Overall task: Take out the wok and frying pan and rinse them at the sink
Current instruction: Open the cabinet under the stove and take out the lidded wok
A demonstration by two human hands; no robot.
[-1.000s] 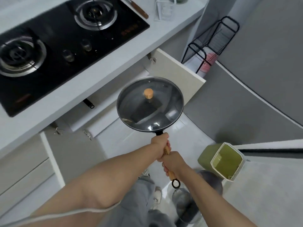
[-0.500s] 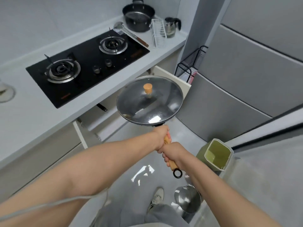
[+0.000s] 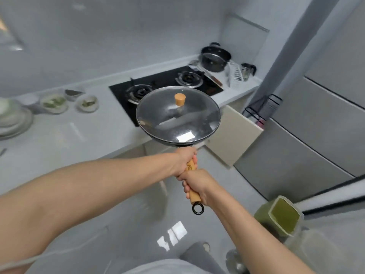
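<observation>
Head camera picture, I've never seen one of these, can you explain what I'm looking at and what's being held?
There is no machine here. A person wears a wide-angle camera on the head, so you look down along their two bare arms. The left hand and the right hand both grip the wooden handle of a wok, which is held in the air with a glass lid on it. Behind it is a white counter with a black gas hob, a dark pot, some small dishes and stacked plates. An open cupboard door shows below the counter. No sink is in view.
</observation>
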